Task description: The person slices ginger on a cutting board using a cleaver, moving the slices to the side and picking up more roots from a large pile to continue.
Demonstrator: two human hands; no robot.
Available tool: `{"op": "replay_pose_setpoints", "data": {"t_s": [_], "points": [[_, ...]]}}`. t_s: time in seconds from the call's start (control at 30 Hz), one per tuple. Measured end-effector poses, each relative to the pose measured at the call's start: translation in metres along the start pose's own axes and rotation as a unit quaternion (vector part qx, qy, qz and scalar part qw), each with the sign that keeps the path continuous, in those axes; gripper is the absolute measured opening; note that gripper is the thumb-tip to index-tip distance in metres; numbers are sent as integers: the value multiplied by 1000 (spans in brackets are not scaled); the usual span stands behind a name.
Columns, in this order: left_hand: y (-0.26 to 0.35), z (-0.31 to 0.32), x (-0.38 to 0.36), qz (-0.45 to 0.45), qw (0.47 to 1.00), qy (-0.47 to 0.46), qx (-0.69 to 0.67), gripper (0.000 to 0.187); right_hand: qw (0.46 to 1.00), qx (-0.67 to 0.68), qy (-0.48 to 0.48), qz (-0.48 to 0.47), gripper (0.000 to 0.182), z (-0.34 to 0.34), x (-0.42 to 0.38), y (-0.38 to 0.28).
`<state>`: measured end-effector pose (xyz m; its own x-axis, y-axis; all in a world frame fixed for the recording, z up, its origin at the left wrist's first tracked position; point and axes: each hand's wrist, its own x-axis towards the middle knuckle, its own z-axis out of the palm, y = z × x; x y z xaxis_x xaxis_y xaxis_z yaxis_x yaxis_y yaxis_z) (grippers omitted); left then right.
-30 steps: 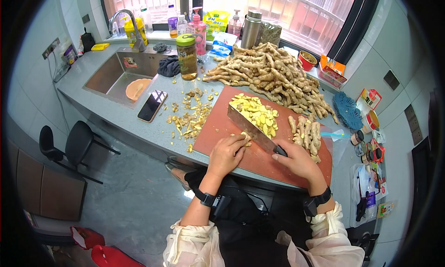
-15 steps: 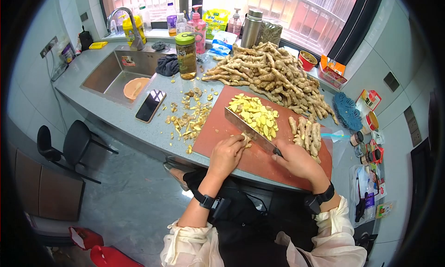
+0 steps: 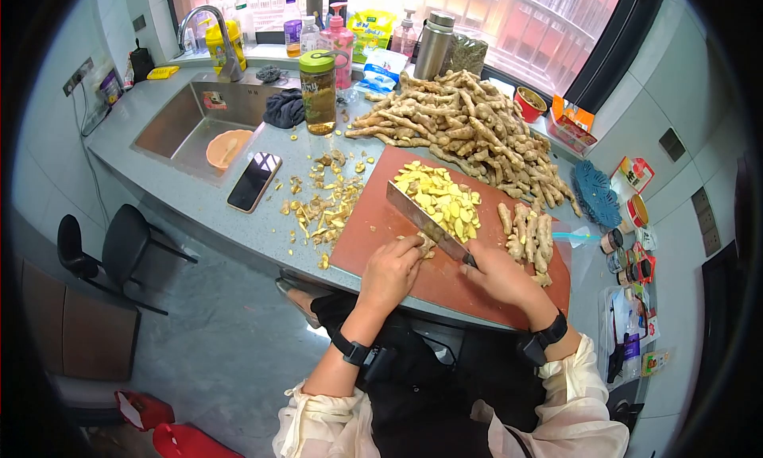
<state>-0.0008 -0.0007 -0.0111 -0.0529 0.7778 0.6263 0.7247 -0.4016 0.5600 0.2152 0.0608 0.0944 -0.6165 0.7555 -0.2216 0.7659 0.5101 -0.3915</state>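
My right hand is closed round the dark handle of a cleaver, whose broad blade slants up and left over the board. With bent fingers, my left hand holds a piece of ginger against the red-brown cutting board, close beside the blade. Behind the blade lies a heap of sliced yellow ginger. Several whole ginger roots rest on the board's right side, past my right hand. The underside of the held piece is hidden by my fingers.
A large pile of ginger lies behind the board. Peelings and scraps are strewn to its left, beside a phone. A green-lidded bottle stands near the sink. Small jars and a blue dish are at right.
The view has shifted slightly. The cleaver, the held ginger and both hands keep almost the same places on the board.
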Motion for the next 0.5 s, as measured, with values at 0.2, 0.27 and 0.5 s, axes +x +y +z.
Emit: {"op": "replay_pose_setpoints", "data": {"t_s": [0.2,0.27,0.5], "points": [[2,-2,0,-9,1000,4,-4,15,996,40,49,-65,32,8,2,19],[3,-3,1,-7,1000,9,-5,15,995,56,52,-63,33,6,-2,17],[1,-1,0,-4,1000,10,-14,15,994,76,51,-55,33,-15,-21,8]]}}
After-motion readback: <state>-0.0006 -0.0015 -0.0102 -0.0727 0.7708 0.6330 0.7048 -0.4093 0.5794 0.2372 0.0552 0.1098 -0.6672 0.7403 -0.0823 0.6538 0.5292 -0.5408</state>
